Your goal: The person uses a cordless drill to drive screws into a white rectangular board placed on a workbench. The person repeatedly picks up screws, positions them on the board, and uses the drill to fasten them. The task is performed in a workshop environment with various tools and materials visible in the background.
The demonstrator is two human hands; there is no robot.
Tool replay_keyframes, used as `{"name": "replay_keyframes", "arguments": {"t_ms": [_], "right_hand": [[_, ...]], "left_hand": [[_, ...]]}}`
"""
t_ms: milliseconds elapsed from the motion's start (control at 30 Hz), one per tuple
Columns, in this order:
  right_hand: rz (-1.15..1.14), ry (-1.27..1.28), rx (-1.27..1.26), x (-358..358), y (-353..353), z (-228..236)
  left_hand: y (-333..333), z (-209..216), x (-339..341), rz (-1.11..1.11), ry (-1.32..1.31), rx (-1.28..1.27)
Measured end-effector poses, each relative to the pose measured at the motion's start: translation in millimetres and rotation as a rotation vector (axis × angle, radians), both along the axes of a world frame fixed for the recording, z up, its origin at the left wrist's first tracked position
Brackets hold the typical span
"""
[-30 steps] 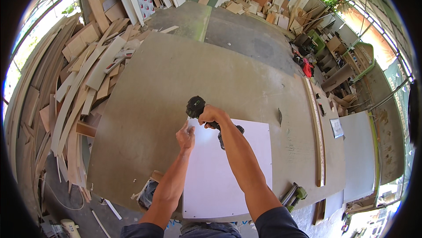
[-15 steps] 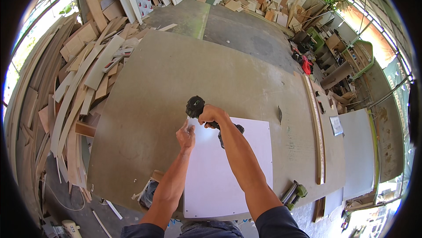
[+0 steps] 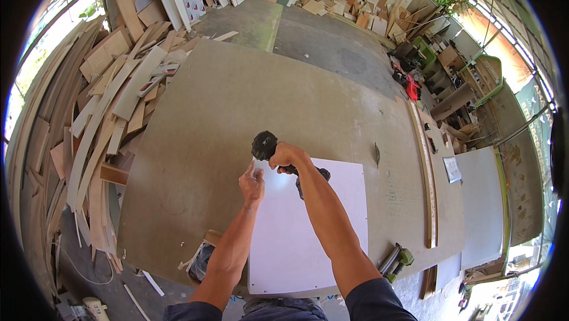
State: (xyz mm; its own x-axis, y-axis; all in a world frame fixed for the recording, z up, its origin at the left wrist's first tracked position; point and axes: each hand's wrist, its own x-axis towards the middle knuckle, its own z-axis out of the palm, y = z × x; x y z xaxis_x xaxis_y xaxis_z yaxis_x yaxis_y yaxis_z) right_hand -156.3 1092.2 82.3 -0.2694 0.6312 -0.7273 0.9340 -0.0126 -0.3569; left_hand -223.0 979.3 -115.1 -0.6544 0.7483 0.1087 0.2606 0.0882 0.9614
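Observation:
A black cordless drill [image 3: 264, 145] is gripped in my right hand [image 3: 288, 156]. Its head stands over the far left corner of a white panel [image 3: 308, 244], and its lower end shows beyond my forearm. Light falls on the panel beside the drill. My left hand [image 3: 252, 184] is at that same corner, thumb and forefinger raised and apart, the forefinger's tip close under the drill head. Whether a small screw sits at that fingertip cannot be made out. Small dark dots, like screw heads, run along the panel's edges.
The panel lies on a large brown-grey worktable [image 3: 195, 113]. A green and black tool [image 3: 396, 262] rests right of the panel; a bag-lined box [image 3: 201, 259] sits by my left forearm. A long wooden strip [image 3: 424, 173] lies at the right. Scrap boards [image 3: 112, 113] are heaped left.
Hardly anything differs. The drill and both hands have shifted very slightly to the right, still at the panel's corner.

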Motion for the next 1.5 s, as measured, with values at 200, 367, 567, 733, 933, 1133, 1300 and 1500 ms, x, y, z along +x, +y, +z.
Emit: {"name": "replay_keyframes", "arguments": {"t_ms": [200, 367, 567, 733, 933, 1133, 1300, 1500], "right_hand": [[0.026, 0.001, -0.003, 2, 2, 0], [0.002, 0.044, -0.015, 5, 4, -9], [-0.051, 0.129, -0.023, 6, 1, -13], [-0.162, 0.376, 0.021, 42, -3, -36], [-0.311, 0.538, 0.155, 117, -73, 2], [-0.566, 0.683, 0.394, 268, -162, 13], [-0.948, 0.761, 0.650, 379, -206, 5], [-1.282, 0.749, 0.985, 498, -204, -65]], "left_hand": [[0, 4, 2, -0.057, 0.106, -0.082], [4, 8, 3, -0.068, 0.161, -0.088], [1, 6, -1, -0.087, 0.188, -0.127], [8, 10, 10, -0.120, 0.359, -0.168], [9, 1, 7, -0.112, 0.542, -0.402], [10, 11, 12, -0.199, 0.559, -0.490], [6, 21, 20, -0.219, 0.532, -0.572], [-54, 40, 41, -0.203, 0.529, -0.605]]}}
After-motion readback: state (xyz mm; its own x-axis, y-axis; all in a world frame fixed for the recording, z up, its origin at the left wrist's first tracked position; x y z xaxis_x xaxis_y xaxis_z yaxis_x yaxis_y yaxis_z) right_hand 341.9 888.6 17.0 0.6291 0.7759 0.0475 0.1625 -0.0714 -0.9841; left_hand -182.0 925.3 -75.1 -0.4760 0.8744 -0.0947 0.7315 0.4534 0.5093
